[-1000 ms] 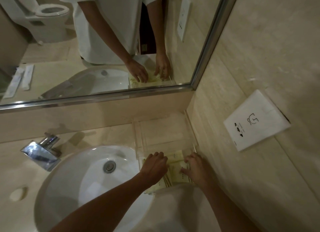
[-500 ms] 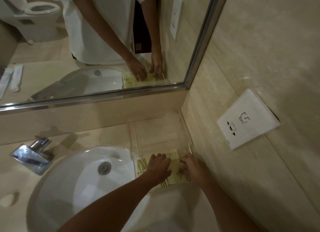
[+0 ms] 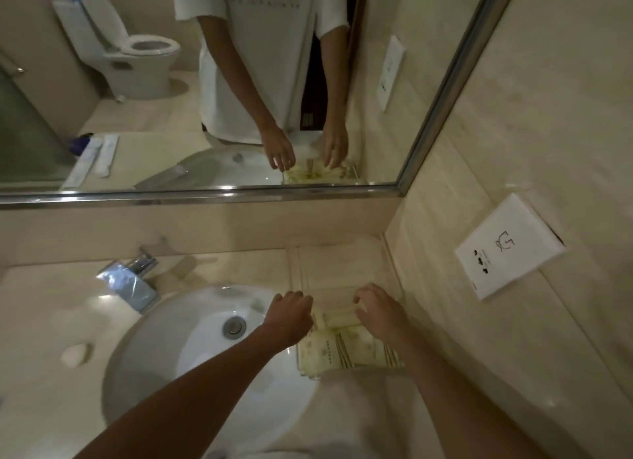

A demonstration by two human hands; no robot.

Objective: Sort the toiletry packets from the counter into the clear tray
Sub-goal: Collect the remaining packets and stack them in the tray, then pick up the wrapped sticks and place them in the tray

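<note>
Far left of the desk [image 3: 30, 308] there's a small pale soap-ish lump [image 3: 76, 353], can't tell what it is exactly. Next over is the chrome faucet [image 3: 132, 280], sitting at the back-left edge of the white sink [image 3: 178, 338], drain [image 3: 234, 325] in the middle of the bowl.

Then the left hand [image 3: 289, 316], reaching across the sink's right rim. Fingers curled down onto the left end of the pale yellow toiletry packets [image 3: 346, 350], looks like it's gripping them w/ the fingertips, though the contact itself is hidden under the knuckles. Right hand [image 3: 378, 309] is just beside it, fingers curled the same way, pinching the right end of the top packet, which is bowed up between the two hands.

The packets sit in the near part of the clear tray [image 3: 298, 273], stacked/overlapping, w/ brown line print on them. The far compartment of the tray shows only desk thru the plastic. Tray is tucked into the corner, its right side just beside the tiled wall.

Furthest right, on that wall, a white socket plate [image 3: 507, 246].

Above it all the mirror [image 3: 102, 116] shows both hands on the packets, a white tee, a toilet, plus a couple of wrapped items on the desk's left side.
</note>
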